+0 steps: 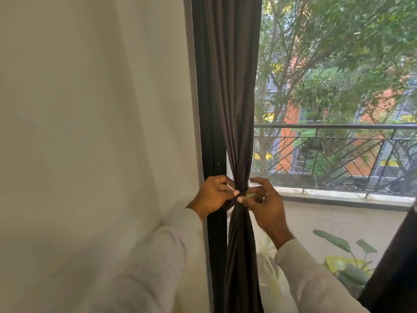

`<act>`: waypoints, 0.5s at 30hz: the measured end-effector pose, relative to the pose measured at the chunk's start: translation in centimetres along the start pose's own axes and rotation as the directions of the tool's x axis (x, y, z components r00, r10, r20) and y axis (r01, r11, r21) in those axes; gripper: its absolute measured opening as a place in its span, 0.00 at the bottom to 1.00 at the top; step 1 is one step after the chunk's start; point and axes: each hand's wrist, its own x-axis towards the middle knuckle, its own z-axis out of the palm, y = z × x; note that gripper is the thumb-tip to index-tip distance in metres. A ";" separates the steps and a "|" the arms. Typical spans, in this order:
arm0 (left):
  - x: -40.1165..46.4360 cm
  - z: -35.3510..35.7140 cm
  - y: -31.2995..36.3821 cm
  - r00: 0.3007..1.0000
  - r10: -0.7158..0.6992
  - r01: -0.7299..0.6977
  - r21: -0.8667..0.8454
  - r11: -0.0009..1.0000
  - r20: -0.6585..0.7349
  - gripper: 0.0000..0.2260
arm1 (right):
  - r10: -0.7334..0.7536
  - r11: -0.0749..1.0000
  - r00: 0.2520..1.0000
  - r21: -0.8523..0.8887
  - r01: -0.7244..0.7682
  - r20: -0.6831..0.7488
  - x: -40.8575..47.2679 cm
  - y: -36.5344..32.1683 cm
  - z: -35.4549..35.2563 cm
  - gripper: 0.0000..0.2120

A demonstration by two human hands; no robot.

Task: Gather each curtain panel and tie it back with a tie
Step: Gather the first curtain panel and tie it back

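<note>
The dark grey curtain panel point(234, 91) is cinched to a narrow waist between both hands. The left hand point(213, 195) and right hand point(265, 203) pinch the dark tie point(242, 195) there. Slackened pinches would likely let the gathered folds spread back toward the window frame point(206, 136).

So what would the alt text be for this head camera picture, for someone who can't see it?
Two hands, left hand and right hand, pinch a tie around a gathered dark curtain panel at a window's left edge. Beyond the glass are a balcony railing and trees; a pale wall fills the left.
</note>
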 end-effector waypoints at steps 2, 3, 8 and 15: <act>0.2 -0.1 0.0 0.999 0.005 -0.004 -0.001 1.000 0.052 0.04 | -0.067 0.996 0.998 -0.066 0.067 0.010 0.1 -0.1 -0.4 0.26; 0.3 -0.2 0.0 0.995 0.015 -0.015 0.006 1.000 0.095 0.06 | -0.111 0.986 0.994 -0.120 0.112 0.015 0.2 0.0 -0.5 0.23; 0.2 -0.3 0.1 0.999 0.035 -0.035 0.082 0.996 -0.002 0.08 | -0.171 0.955 0.985 -0.247 0.164 -0.006 0.4 -0.1 -0.5 0.13; 1.3 -1.6 -2.3 0.999 -0.012 0.003 0.237 0.971 0.037 0.28 | -0.121 0.977 0.992 -0.176 0.125 0.033 0.5 -0.9 -1.0 0.13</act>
